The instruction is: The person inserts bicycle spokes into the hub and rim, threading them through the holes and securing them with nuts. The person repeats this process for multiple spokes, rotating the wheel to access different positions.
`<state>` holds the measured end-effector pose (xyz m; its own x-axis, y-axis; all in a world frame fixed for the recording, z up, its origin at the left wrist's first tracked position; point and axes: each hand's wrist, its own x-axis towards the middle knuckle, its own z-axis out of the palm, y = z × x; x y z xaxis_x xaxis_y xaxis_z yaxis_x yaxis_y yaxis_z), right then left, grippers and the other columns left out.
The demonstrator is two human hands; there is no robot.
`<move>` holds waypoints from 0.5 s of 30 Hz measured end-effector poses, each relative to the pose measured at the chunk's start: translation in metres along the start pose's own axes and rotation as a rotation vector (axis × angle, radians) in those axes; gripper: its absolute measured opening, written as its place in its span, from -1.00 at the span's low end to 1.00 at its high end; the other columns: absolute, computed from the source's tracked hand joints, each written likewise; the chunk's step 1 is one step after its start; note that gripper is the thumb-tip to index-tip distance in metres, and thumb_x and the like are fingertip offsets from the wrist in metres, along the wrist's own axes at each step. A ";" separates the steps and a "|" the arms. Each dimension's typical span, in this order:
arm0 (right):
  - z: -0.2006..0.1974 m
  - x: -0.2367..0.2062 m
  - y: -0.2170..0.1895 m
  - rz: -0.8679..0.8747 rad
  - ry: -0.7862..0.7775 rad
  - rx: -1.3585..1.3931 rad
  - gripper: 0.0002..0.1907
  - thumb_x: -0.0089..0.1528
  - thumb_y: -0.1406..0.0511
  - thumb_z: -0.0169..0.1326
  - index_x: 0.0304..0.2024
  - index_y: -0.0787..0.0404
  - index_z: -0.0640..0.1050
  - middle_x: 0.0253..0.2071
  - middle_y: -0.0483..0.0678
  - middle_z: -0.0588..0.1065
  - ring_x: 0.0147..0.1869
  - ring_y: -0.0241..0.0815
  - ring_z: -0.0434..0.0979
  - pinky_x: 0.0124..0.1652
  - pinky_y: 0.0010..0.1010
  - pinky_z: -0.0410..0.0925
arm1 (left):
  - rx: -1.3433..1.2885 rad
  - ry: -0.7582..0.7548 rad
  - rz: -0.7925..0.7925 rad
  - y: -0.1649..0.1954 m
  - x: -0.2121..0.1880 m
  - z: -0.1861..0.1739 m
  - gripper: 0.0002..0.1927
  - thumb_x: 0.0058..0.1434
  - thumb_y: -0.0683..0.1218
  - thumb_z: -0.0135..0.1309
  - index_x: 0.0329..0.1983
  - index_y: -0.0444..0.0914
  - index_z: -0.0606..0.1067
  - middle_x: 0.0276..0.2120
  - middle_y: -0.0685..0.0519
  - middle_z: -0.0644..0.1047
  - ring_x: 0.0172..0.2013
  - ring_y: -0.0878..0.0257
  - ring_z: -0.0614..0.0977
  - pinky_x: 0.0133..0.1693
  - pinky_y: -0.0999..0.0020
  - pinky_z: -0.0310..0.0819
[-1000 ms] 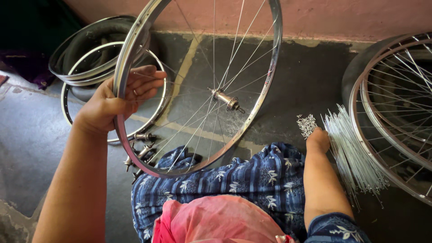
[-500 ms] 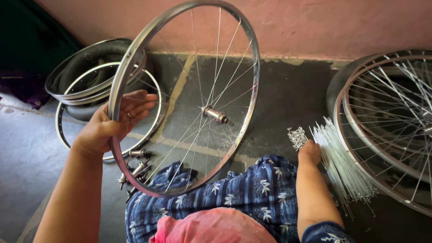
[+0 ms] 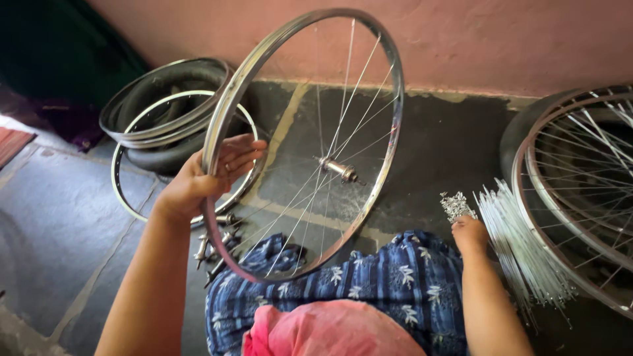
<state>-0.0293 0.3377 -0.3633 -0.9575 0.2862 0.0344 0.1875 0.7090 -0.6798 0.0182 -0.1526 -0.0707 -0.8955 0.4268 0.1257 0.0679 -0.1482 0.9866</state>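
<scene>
A dark stone floor [image 3: 59,217] runs to a pink wall [image 3: 501,39] at the far side. A partly spoked wheel rim [image 3: 227,105] stands tilted on the person's blue patterned lap, its hub [image 3: 336,169] in the middle. The left hand [image 3: 204,178] grips the rim's left edge, fingers curled around it. To the right, the right hand [image 3: 469,232] reaches down to a bundle of loose spokes [image 3: 514,244]; its fingers are hidden. At far left lie stacked rims and tyres [image 3: 158,99]; at right a finished wheel [image 3: 580,191] is cut off.
</scene>
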 end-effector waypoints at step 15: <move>0.000 -0.045 -0.033 0.027 0.016 0.156 -0.80 0.30 0.19 0.12 -0.25 0.18 0.60 -0.36 -0.03 0.66 -0.30 -0.12 0.68 -0.22 -0.26 0.49 | -0.007 0.080 0.024 -0.003 -0.008 0.036 -0.13 -0.19 -0.30 0.01 0.35 -0.45 0.30 0.28 -0.19 0.43 0.35 0.06 0.42 0.42 0.19 0.12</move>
<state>0.0073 0.3010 -0.3424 -0.9489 0.3146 0.0252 0.1755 0.5925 -0.7862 0.0412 -0.1234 -0.0712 -0.9259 0.3508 0.1405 0.0869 -0.1643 0.9826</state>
